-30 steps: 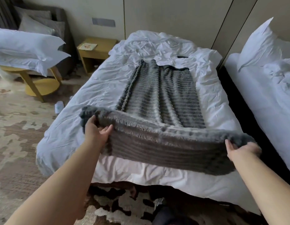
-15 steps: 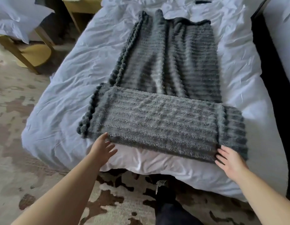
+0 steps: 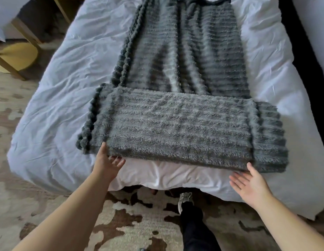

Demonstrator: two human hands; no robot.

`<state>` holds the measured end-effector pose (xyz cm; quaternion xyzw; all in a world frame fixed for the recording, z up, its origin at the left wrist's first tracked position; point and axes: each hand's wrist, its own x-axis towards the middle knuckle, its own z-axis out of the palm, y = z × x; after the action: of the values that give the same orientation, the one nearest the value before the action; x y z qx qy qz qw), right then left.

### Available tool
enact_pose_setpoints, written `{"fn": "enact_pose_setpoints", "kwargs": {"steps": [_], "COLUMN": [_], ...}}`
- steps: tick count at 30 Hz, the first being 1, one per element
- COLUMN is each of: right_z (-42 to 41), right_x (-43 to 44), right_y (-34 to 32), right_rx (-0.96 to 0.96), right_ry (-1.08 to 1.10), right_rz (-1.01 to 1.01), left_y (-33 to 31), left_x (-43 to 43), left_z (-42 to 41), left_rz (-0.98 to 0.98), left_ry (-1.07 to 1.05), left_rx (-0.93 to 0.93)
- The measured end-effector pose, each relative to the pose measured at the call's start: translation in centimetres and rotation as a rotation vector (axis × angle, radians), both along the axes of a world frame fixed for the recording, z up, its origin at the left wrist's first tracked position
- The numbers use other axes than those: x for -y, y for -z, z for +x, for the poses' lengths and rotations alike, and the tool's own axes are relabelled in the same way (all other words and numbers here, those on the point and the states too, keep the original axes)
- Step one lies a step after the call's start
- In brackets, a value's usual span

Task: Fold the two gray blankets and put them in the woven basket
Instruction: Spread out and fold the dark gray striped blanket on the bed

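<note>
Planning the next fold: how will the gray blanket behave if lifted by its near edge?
Probably floppy: the gray blanket lies in soft waves, its near end doubled over flat. It would likely sag between the left hand and right hand. Its fluffy pile looks unlikely to slip.

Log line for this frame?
gray blanket: on bed, near end folded over | left hand: open, touching fold edge | right hand: open, palm up, beside fold edge
</note>
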<state>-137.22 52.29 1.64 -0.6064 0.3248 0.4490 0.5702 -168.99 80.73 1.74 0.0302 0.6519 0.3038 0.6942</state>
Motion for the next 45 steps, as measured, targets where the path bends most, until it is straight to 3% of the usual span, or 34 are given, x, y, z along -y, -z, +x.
{"fn": "enact_pose_setpoints", "kwargs": {"steps": [9, 15, 18, 30, 37, 45], "right_z": [4.3, 5.2, 5.3, 2.0, -5.3, -10.1], "right_x": [-1.6, -2.4, -2.2, 0.9, 7.8, 11.2], "right_y": [1.8, 1.6, -0.5, -15.2, -14.4, -12.0], "right_rx": [0.074, 0.084, 0.134, 0.383, 0.367, 0.191], "right_ry": [0.383, 0.391, 0.381, 0.391, 0.397, 0.385], "right_rz": [0.174, 0.06, 0.082, 0.263, 0.211, 0.059], "left_y": [2.4, 0.8, -2.0, -16.2, -15.3, -13.1], "left_x": [-3.6, -4.4, -5.0, -2.0, 5.3, 10.9], "left_z": [2.1, 2.6, 2.6, -2.9, -9.5, -13.8], "left_rz": [-0.1, -0.105, -0.085, 0.149, 0.146, 0.013], "left_ry": [-0.029, -0.214, -0.208, -0.189, -0.182, -0.172], "left_rx": [0.015, -0.077, -0.076, 0.164, 0.202, 0.207]}}
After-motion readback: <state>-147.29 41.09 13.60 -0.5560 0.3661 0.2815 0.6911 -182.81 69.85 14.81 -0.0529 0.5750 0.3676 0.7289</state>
